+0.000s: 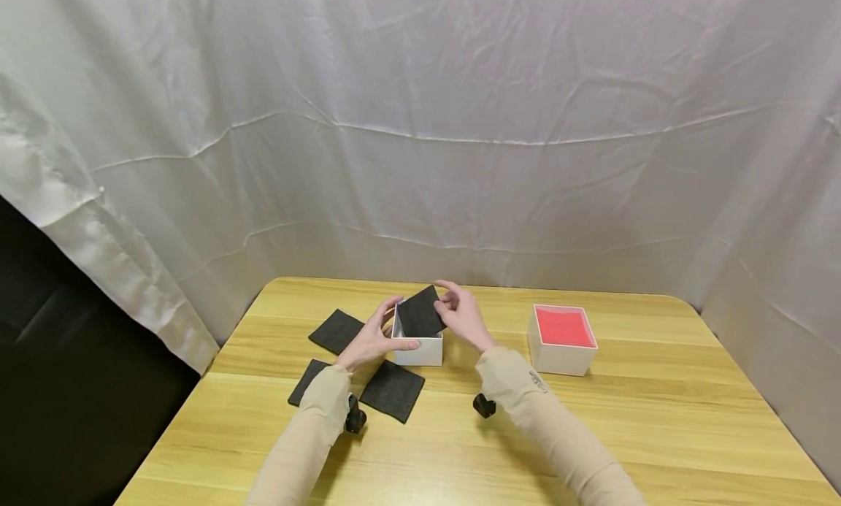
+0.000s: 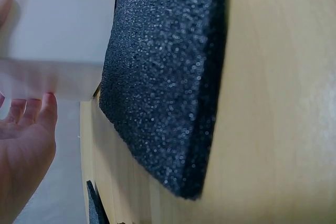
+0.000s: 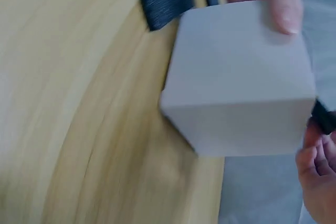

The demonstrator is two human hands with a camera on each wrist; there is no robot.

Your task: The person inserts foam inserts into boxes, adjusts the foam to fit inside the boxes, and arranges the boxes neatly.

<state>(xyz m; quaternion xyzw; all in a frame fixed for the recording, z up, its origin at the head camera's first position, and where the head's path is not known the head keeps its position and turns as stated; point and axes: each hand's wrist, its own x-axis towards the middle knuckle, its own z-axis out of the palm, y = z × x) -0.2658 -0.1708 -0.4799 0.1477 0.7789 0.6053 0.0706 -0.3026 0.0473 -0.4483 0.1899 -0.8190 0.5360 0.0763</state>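
Note:
A white open-topped box (image 1: 419,355) stands on the table, steadied by my left hand (image 1: 374,339). That hand's thumb lies along the front wall, and its fingers (image 2: 48,109) touch the left side. Tilted over the box's opening is a black foam sheet (image 1: 420,312), its lower part at the rim. My right hand (image 1: 462,317) pinches this sheet at its right edge; in the right wrist view only a dark corner of the foam (image 3: 323,116) shows past the white box (image 3: 241,61). What lies inside the box is mostly hidden.
Three more black foam sheets lie on the table (image 1: 460,455): one behind my left hand (image 1: 336,331), one partly under the left sleeve (image 1: 306,383), one before the box (image 1: 393,391). To the right stands another white box (image 1: 558,358) with a red top surface (image 1: 563,327).

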